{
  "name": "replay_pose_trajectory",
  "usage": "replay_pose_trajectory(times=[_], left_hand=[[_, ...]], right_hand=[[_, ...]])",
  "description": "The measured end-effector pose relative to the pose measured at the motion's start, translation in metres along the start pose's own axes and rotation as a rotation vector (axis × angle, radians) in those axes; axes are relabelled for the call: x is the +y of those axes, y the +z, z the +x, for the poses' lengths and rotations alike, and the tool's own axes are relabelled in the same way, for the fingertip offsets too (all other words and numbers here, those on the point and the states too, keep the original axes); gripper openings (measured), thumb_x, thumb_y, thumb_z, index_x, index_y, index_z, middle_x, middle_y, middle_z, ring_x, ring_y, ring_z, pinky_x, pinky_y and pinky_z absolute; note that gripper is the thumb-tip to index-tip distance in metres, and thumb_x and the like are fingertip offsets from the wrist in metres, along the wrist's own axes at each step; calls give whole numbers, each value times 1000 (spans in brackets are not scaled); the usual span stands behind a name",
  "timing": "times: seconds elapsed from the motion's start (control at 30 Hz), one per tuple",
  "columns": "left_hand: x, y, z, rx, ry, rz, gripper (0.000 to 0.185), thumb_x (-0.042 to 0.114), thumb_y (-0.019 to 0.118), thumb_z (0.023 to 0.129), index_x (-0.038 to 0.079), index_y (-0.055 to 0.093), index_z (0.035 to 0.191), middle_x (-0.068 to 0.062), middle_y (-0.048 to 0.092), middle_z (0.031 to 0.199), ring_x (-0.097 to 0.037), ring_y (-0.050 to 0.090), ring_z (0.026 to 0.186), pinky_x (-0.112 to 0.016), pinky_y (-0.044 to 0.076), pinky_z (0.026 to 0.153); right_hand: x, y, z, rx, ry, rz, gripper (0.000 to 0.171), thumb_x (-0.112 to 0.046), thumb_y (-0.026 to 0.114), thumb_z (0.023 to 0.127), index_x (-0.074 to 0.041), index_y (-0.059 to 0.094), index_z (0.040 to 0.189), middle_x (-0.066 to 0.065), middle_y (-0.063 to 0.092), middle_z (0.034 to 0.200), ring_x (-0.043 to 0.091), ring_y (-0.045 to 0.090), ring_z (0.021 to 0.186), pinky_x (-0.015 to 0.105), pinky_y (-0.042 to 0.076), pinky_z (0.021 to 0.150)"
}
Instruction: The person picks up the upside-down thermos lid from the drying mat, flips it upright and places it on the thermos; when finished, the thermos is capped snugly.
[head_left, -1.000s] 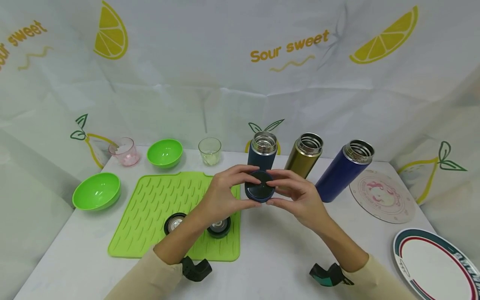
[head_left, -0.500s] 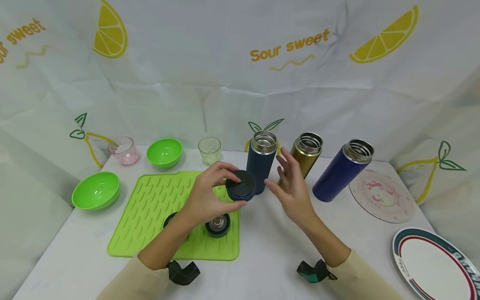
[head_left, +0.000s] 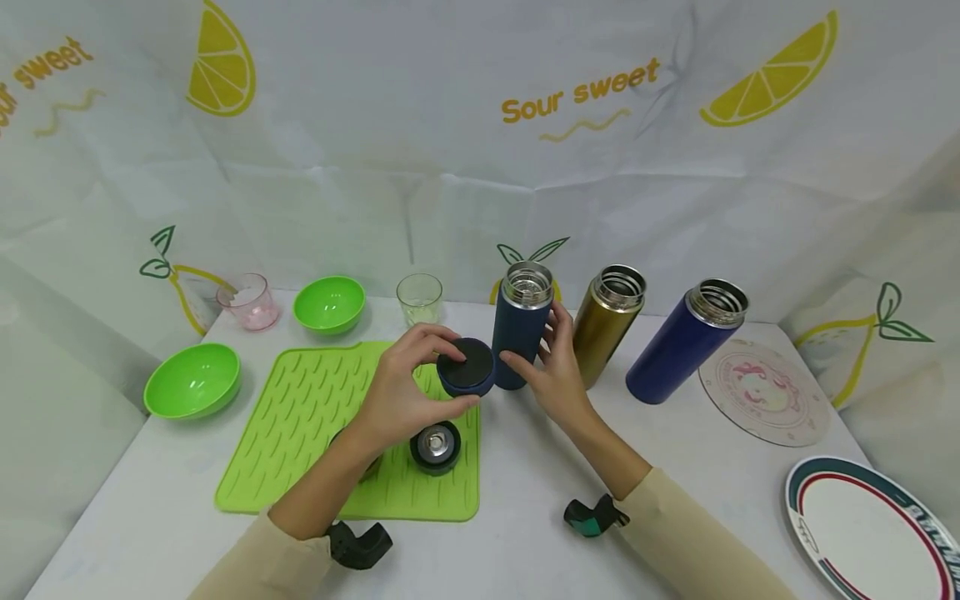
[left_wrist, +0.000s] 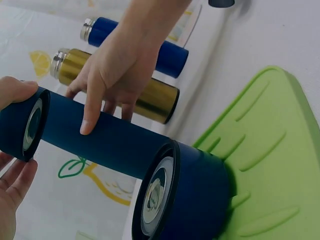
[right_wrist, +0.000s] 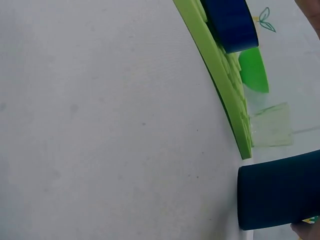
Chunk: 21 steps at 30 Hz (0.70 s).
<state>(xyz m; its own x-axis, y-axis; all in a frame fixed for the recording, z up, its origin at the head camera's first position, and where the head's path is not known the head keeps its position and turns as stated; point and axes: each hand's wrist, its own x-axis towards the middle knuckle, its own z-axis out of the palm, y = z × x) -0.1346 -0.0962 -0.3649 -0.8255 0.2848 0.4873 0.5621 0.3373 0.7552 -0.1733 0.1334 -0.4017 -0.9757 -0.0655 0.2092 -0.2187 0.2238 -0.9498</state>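
Dark-blue flask lid: held in the air over the right edge of the lime-green drying mat, just left of the navy flask; black top toward the head camera, metal-centred underside visible in the left wrist view.
Left hand: pinches the dark-blue flask lid at its edge, thumb on the near side, fingers on the far side and top.
Right hand: grips the navy flask round its body, thumb across the near face, fingers curled behind.
Navy flask: stands upright on the white-covered table, steel mouth uncapped.
Remaining flasks: gold flask just right of the right hand, royal-blue flask farther right; both standing uncapped.
Loose lid: lies on the mat, metal-centred side up; second lid near it, mostly hidden by the left forearm.
Back left: green bowl between pink glass and clear glass; larger green bowl left of the mat.
Right side: round pink-printed mat; teal-and-red-rimmed plate nearer.
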Motion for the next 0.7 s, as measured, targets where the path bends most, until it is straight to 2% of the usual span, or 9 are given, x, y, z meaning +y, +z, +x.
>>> replay_pose_trajectory(times=[0.23,0.43,0.7], left_hand=[[-2,-1,5,29,2,-14,41,12,93,70,9,68,103,-9,63,124,-23,65,117,-41,62,92],[3,-9,12,74,14,-29,42,10,93,69,9,69,103,-8,62,125,-22,63,120,-44,61,94],[13,-21,28,146,53,-133,42,0,90,69,1,65,102,-12,60,125,-18,60,117,-21,57,93]], right_hand=[[4,-1,3,2,-41,-24,102,-7,83,84,-16,14,158,18,34,154,38,44,144,65,40,116],[1,-8,5,-58,-69,-63,102,-2,84,82,-17,15,157,20,37,153,41,46,143,68,42,112],[-8,-19,4,-147,-80,-136,99,-4,86,79,-18,26,156,17,44,154,41,48,143,66,44,112]])
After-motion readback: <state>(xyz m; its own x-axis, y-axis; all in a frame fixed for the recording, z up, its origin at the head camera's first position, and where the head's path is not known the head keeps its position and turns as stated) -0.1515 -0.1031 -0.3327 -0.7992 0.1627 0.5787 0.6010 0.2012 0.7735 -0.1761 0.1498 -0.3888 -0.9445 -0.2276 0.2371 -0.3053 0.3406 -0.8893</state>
